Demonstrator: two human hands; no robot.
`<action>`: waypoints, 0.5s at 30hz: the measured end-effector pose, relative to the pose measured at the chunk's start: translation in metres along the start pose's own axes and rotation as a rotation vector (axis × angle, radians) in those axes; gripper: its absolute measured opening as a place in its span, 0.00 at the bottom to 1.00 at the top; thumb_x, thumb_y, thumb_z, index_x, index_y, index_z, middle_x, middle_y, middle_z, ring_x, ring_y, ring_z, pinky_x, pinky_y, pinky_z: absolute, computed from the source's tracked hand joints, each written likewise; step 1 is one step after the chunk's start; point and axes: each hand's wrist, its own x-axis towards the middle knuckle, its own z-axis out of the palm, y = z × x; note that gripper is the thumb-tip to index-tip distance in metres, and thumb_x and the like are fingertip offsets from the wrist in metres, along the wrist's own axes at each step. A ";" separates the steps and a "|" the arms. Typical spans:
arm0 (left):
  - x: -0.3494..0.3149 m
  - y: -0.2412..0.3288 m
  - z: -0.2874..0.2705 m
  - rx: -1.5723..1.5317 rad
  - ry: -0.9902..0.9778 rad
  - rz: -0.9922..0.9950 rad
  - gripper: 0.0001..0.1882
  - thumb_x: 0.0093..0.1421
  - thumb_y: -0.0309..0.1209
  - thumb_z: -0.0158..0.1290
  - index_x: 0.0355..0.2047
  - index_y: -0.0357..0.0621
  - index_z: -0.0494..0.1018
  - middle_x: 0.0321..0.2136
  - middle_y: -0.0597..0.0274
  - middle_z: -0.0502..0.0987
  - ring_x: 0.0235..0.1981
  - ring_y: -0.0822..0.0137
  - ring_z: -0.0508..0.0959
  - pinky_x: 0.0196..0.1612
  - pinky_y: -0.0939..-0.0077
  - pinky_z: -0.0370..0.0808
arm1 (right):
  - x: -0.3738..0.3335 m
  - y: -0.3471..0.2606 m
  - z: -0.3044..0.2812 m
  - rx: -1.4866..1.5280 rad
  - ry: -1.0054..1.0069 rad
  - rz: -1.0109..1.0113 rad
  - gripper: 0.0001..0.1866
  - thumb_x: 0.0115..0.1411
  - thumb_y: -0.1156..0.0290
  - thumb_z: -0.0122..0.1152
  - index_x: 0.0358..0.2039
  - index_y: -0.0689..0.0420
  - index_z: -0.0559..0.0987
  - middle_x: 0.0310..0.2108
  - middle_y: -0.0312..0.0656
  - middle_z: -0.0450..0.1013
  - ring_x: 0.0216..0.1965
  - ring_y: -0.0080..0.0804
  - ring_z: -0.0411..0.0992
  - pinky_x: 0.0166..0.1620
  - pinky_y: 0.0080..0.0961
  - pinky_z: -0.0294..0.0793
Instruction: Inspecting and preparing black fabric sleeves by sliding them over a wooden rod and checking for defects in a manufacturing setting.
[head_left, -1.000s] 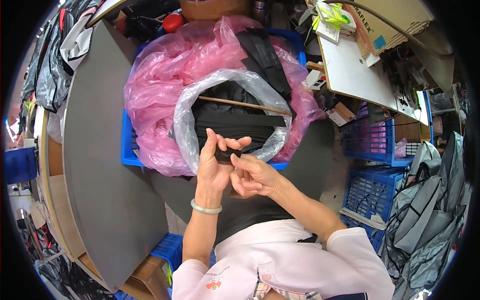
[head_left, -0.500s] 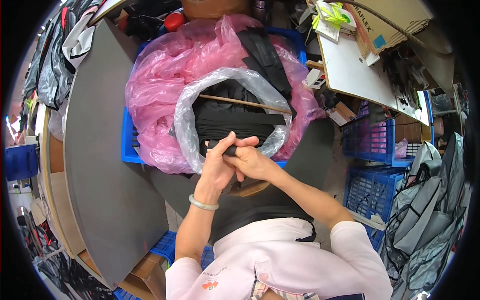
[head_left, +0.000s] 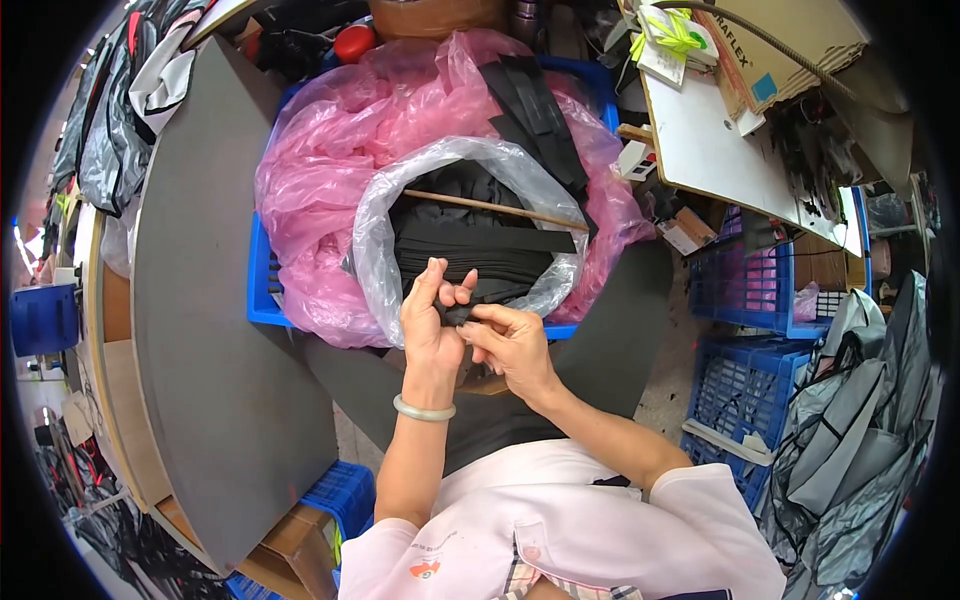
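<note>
Over the near rim of a clear plastic bag (head_left: 375,215), my left hand (head_left: 430,325) is palm up, with its fingers curled round a small piece of black fabric (head_left: 457,315). My right hand (head_left: 515,350) pinches the same piece from the other side, fingertips close to the left palm. Most of the piece is hidden by the fingers. Inside the bag lie stacked black fabric strips (head_left: 480,240), and a thin wooden stick (head_left: 495,207) rests across them.
Pink plastic sheeting (head_left: 320,190) surrounds the bag in a blue crate (head_left: 262,270). More black strips (head_left: 530,110) lie on the pink sheeting. A grey panel (head_left: 220,300) stands at left, with blue baskets (head_left: 745,390) and a white tabletop (head_left: 710,140) at right.
My hands have come apart slightly. The right hand has shifted from clasping over the left to pinching the black piece at its side; the left palm has opened upward.
</note>
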 end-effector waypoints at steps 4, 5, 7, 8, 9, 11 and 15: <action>-0.008 0.001 0.008 0.094 0.011 0.090 0.05 0.58 0.27 0.53 0.31 0.39 0.71 0.12 0.66 0.63 0.17 0.70 0.68 0.50 0.62 0.72 | 0.009 -0.003 -0.010 0.303 -0.163 0.179 0.05 0.55 0.75 0.61 0.25 0.64 0.78 0.13 0.36 0.70 0.10 0.12 0.61 0.14 0.10 0.55; -0.007 0.001 0.006 0.057 -0.018 0.089 0.04 0.57 0.26 0.53 0.31 0.38 0.71 0.13 0.66 0.64 0.17 0.70 0.69 0.50 0.62 0.72 | 0.013 -0.002 -0.013 0.161 -0.186 0.152 0.04 0.55 0.76 0.60 0.27 0.62 0.79 0.13 0.38 0.69 0.11 0.16 0.64 0.15 0.14 0.59; -0.004 0.004 0.002 0.004 0.001 0.033 0.04 0.57 0.26 0.53 0.31 0.37 0.71 0.12 0.66 0.64 0.16 0.70 0.68 0.49 0.63 0.73 | 0.015 0.007 -0.007 -0.204 -0.127 -0.215 0.04 0.55 0.75 0.59 0.27 0.61 0.79 0.14 0.39 0.69 0.12 0.20 0.65 0.15 0.17 0.61; -0.003 0.005 0.000 -0.049 0.020 -0.025 0.05 0.57 0.25 0.53 0.31 0.37 0.71 0.12 0.66 0.64 0.15 0.70 0.68 0.48 0.63 0.73 | 0.016 0.013 -0.006 -0.567 -0.060 -0.583 0.04 0.55 0.74 0.58 0.27 0.60 0.80 0.14 0.40 0.69 0.12 0.24 0.66 0.16 0.21 0.63; -0.005 0.007 0.000 -0.054 0.024 -0.025 0.05 0.57 0.25 0.53 0.31 0.37 0.71 0.12 0.66 0.64 0.15 0.70 0.68 0.48 0.63 0.73 | 0.018 0.016 -0.007 -0.709 -0.075 -0.737 0.05 0.54 0.73 0.57 0.31 0.57 0.79 0.18 0.43 0.70 0.15 0.34 0.70 0.18 0.28 0.67; -0.010 0.009 0.000 0.108 -0.030 -0.011 0.05 0.56 0.24 0.54 0.31 0.35 0.71 0.10 0.66 0.63 0.13 0.70 0.67 0.47 0.64 0.74 | 0.020 0.019 -0.017 -0.886 -0.169 -0.727 0.06 0.53 0.74 0.56 0.33 0.57 0.79 0.21 0.43 0.72 0.16 0.37 0.71 0.18 0.30 0.68; -0.002 -0.010 -0.015 0.104 0.017 -0.076 0.06 0.56 0.25 0.54 0.30 0.33 0.71 0.09 0.66 0.61 0.12 0.71 0.65 0.47 0.67 0.74 | 0.035 0.026 -0.018 -1.331 -0.355 -0.627 0.12 0.52 0.75 0.51 0.39 0.54 0.73 0.23 0.45 0.73 0.18 0.46 0.72 0.19 0.38 0.69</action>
